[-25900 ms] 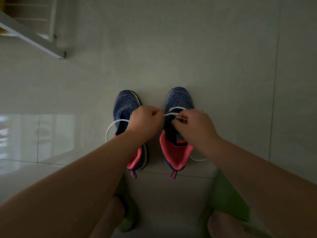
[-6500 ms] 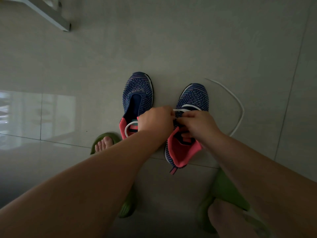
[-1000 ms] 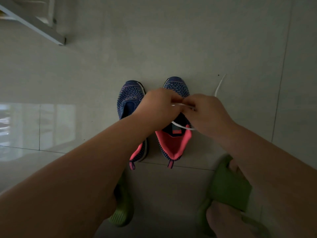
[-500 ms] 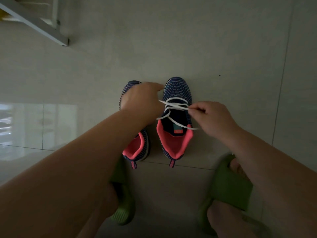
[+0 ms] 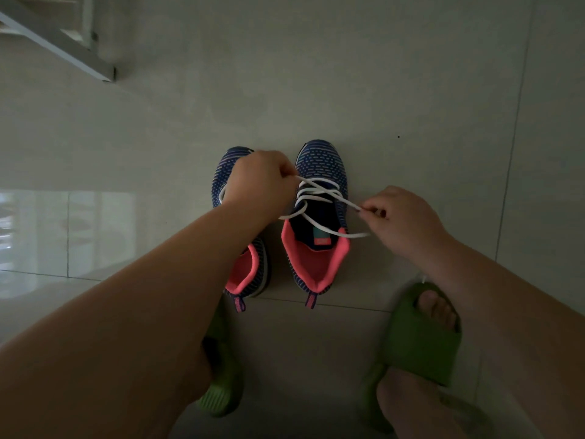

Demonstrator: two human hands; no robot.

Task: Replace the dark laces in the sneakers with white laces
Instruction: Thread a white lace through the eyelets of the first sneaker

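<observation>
While the right sneaker (image 5: 319, 217) stands on the floor (image 5: 348, 90) beside its mate, the left hand (image 5: 261, 182) and right hand (image 5: 397, 217) each pinch a strand of its white lace (image 5: 316, 193); pulling outward evenly should seat the knot centrally without slack.
</observation>
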